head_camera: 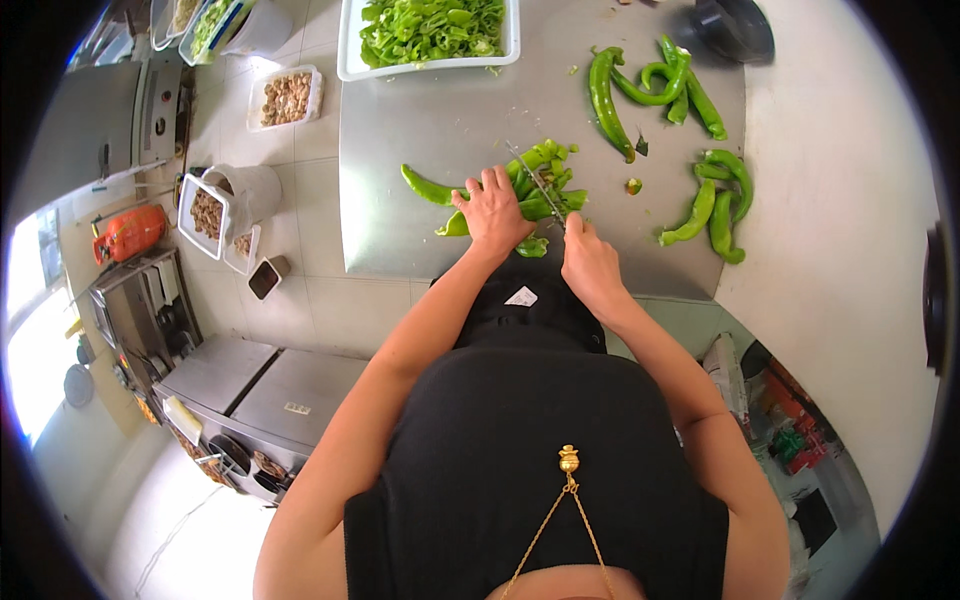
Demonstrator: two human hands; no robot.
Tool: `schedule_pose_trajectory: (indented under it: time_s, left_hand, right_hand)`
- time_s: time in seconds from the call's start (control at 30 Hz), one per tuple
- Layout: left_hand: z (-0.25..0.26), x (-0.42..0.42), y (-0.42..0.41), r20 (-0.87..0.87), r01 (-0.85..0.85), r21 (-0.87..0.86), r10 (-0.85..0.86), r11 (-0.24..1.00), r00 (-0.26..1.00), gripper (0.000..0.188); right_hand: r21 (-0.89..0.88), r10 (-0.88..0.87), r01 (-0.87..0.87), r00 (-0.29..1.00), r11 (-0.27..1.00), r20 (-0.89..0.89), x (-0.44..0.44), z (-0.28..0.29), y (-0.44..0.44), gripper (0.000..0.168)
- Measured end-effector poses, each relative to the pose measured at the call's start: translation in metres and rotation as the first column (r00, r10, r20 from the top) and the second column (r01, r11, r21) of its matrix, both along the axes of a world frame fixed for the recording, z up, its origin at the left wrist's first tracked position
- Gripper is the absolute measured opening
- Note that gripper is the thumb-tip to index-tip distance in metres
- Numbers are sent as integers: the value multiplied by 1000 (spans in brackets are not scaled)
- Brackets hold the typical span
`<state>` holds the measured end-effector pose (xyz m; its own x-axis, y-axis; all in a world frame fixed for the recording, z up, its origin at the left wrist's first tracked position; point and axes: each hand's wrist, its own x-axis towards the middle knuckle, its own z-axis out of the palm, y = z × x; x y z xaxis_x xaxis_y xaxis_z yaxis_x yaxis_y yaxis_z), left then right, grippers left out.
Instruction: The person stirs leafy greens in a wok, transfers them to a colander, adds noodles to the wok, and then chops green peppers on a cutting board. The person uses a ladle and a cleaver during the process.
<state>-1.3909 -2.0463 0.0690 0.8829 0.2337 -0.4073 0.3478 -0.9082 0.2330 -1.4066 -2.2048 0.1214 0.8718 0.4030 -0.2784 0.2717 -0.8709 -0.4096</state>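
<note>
My left hand [491,214] presses down on several long green peppers [431,186] lying side by side on a stainless steel table [420,120]. Its fingers are spread over them. In my right hand [591,255] is the handle of a knife [536,176], whose blade lies slantwise across the peppers just right of my left fingers. Cut pepper pieces [559,154] lie at the blade's right side. A short pepper end [532,247] rests near the table's front edge, below my left hand. The handle is mostly hidden by my right fingers.
A white tub [355,56] of sliced green peppers [435,30] stands at the back. Whole peppers [611,101] lie at the right, near a black bowl [739,30] and a pale wall [817,165]. Food containers [285,97] and a bucket [255,199] stand on the tiled floor at left.
</note>
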Motion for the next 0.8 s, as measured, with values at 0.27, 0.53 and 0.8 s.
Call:
schedule_pose_trajectory:
  time_s: [0.27,0.53,0.8]
  left_hand:
    - [-10,-3,-2,82,20,18,-21,1000,996,78]
    - [-11,-5,1,118,-22,-1,22,1000,993,75]
    - [-17,-11,-4,204,3,-2,-3,1000,979,67]
  right_hand:
    - [101,-50,46,998,994,36,32,-72,24,19]
    - [-75,68,-71,997,995,-38,6,4,10,22]
    - [51,-2,-3,995,999,101,20,-67,35,21]
